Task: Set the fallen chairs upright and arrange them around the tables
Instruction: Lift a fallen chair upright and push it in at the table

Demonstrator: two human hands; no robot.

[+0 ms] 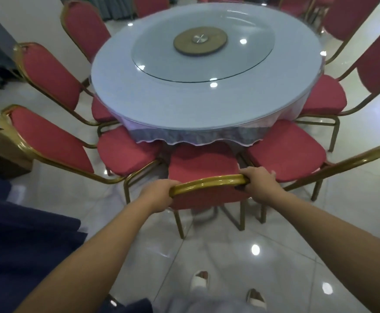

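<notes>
- The left hand point(159, 193) gripped the left end of a gold top rail point(209, 180), with its fingers curled over the far side of the bar.
- The right hand point(258, 180) gripped the right end of the same rail, its fingers wrapped round the metal and its knuckles facing up.
- Both forearms were bare and reached forward from the bottom of the view.
- The rail belonged to the nearest chair point(203, 164), which had a red padded seat and back in a gold metal frame.
- This chair stood upright on its legs, and the front of its seat reached the hanging hem of the tablecloth point(195, 136).
- It sat between a left neighbour chair point(125, 150) and a right neighbour chair point(286, 151). The three seats were close together, almost touching.
- More matching red and gold chairs ringed the table. Two point(49, 75) point(85, 26) were on the left and one point(320, 98) was on the right, all upright and facing inward.
- The round table point(180, 102) had a pale blue-white top under a clear cover.
- A round glass turntable point(162, 57) lay on the table, and a brown disc point(200, 41) with a metal hub showed at its centre.
- The floor point(207, 249) was glossy white tile that reflected ceiling lights.
- Two feet in white open-toed slippers point(199, 280) stood on the tiles below the arms.
- A dark blue cloth point(26, 245) filled the lower left.
- A brown box point(1, 152) sat on the floor at the left edge.
</notes>
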